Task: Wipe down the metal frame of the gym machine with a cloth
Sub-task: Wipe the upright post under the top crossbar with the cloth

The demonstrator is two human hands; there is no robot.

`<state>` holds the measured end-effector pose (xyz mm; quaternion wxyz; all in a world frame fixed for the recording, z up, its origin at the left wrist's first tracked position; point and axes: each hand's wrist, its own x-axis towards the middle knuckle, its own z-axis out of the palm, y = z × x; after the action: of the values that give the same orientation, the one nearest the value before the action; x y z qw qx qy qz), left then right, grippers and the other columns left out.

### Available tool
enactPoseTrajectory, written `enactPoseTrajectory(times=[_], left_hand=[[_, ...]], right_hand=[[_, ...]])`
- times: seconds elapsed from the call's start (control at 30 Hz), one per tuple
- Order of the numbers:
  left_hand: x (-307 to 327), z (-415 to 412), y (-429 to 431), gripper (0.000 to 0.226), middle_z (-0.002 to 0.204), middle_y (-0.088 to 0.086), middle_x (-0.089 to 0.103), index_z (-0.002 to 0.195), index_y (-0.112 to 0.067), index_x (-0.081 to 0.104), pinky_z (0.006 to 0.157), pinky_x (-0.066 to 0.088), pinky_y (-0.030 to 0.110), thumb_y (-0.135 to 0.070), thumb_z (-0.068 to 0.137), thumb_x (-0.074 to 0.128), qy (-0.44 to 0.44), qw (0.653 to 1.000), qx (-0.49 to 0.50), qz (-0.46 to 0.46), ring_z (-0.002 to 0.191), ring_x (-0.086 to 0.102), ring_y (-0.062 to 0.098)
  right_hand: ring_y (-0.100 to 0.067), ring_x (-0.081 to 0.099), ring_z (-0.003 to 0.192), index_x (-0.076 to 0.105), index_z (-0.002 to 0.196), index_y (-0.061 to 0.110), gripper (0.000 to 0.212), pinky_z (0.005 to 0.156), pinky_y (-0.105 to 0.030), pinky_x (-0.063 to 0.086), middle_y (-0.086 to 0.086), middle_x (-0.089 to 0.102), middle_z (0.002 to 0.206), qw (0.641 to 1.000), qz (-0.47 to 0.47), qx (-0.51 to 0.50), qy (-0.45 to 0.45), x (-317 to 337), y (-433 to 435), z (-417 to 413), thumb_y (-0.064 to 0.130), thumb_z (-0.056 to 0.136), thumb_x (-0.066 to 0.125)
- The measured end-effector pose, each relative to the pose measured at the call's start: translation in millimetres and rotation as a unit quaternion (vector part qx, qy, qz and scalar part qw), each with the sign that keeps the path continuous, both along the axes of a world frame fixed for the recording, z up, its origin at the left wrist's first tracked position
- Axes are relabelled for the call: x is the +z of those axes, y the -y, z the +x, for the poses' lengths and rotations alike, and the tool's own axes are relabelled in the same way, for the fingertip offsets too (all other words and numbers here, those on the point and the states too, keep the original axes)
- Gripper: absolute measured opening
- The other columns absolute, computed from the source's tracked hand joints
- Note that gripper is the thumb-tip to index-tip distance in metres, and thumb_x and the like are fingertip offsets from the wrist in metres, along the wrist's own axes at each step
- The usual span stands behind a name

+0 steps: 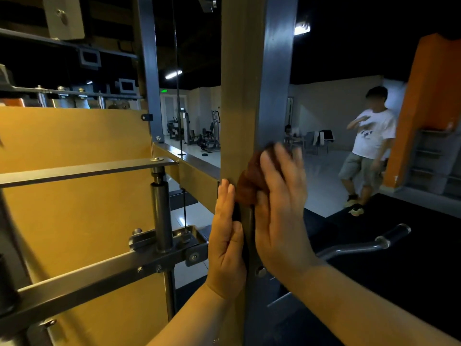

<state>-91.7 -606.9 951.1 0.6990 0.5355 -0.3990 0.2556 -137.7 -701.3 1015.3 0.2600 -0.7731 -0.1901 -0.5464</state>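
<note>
Cloth [250,186], rust-red, sits bunched against the upright post [249,83] at mid-height; right hand [279,203] presses it there with straight fingers; left hand [227,233] lies flat on the post's other side, holding nothing; wiping looks underway; upper post and crossbar [82,168] likely remain.

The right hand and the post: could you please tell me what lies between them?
The cloth lies between the right hand and the post; the hand's flat fingers press it against the metal, as the head view shows.
</note>
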Motion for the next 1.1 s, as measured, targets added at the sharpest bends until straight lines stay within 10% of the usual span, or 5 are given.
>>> enactPoseTrajectory(times=[0.17, 0.37, 0.77, 0.93, 1.1], left_hand=[[-9.3, -7.9, 1.7, 0.054, 0.172, 0.003, 0.022, 0.161, -0.016, 0.031, 0.125, 0.019, 0.066, -0.012, 0.108, 0.036, -0.023, 0.999, 0.004, -0.025, 0.160, 0.014, 0.029], [11.1, -6.0, 5.0, 0.053, 0.168, -0.001, 0.031, 0.157, -0.012, 0.038, 0.127, 0.025, 0.054, -0.024, 0.106, 0.038, -0.035, 0.995, 0.089, -0.022, 0.157, 0.026, 0.023], [5.2, -20.7, -4.4, 0.049, 0.167, 0.004, 0.036, 0.155, -0.023, 0.046, 0.123, 0.027, 0.062, -0.022, 0.106, 0.042, -0.093, 0.991, -0.052, -0.085, 0.156, 0.028, 0.027], [13.1, -31.7, -1.3, 0.050, 0.158, -0.003, 0.050, 0.151, -0.010, 0.045, 0.123, 0.034, 0.039, -0.016, 0.103, 0.034, -0.125, 0.984, -0.037, -0.122, 0.151, 0.039, 0.017], [14.9, -36.8, 3.3, 0.053, 0.163, -0.006, 0.042, 0.157, -0.019, 0.036, 0.125, 0.029, 0.053, -0.019, 0.104, 0.033, -0.108, 0.990, -0.022, -0.084, 0.153, 0.035, 0.016]], right_hand=[[-0.032, -0.001, 0.158, 0.007, 0.163, 0.032, 0.056, 0.129, -0.039, 0.008, 0.006, -0.003, 0.172, 0.994, -0.105, -0.024, -0.012, -70.5, 24.4, -3.2, 0.036, 0.112, 0.029], [-0.025, 0.005, 0.158, 0.019, 0.159, 0.030, 0.052, 0.123, -0.059, 0.026, 0.014, 0.002, 0.169, 0.998, 0.014, 0.051, -0.019, 43.7, 16.7, 2.5, 0.034, 0.109, 0.030], [-0.027, -0.002, 0.159, 0.025, 0.158, 0.023, 0.052, 0.119, -0.054, 0.017, 0.008, -0.001, 0.171, 0.984, -0.171, -0.044, -0.004, -47.4, 26.4, -5.3, 0.031, 0.109, 0.036], [-0.029, 0.003, 0.159, 0.028, 0.158, 0.021, 0.049, 0.129, -0.036, 0.005, -0.005, 0.015, 0.169, 0.997, -0.076, -0.013, 0.026, 47.6, 5.5, -3.1, 0.026, 0.110, 0.036], [-0.028, 0.000, 0.159, 0.028, 0.158, 0.020, 0.050, 0.129, -0.035, 0.002, -0.002, 0.013, 0.169, 0.998, -0.058, -0.007, 0.027, 32.3, -5.3, -2.1, 0.028, 0.109, 0.036]])
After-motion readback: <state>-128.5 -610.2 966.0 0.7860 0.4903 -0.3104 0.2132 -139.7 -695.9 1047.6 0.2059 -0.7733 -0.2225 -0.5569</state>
